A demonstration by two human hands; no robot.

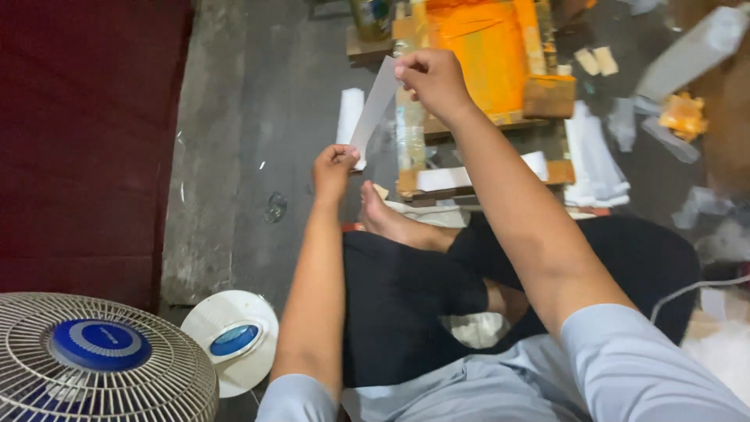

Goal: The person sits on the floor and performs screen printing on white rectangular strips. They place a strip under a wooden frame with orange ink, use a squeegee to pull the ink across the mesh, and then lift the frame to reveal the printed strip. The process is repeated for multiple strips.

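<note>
We are holding a white paper strip stretched between our two hands above our crossed legs, just in front of the orange wooden frame on the floor. Our right hand is pinching the strip's upper end between thumb and fingertips, the rest of the fingers curled loosely; our left hand is closing around the lower end in a near fist, so both hands are gripping the same strip and nothing else. We are judging the strip to be very light, thin and limp, likely to bend, crease or tear under a hard pull, so the two ends look like the sensible places to grip, with gentle, even tension keeping it flat. Our right arm is reaching forward and up, nearly straight, with the wrist bent slightly down; our left forearm is lying lower and closer in, angled up from the elbow. More white strips are lying on the dark floor near the frame, and a white and blue fan is standing at our lower left.
</note>
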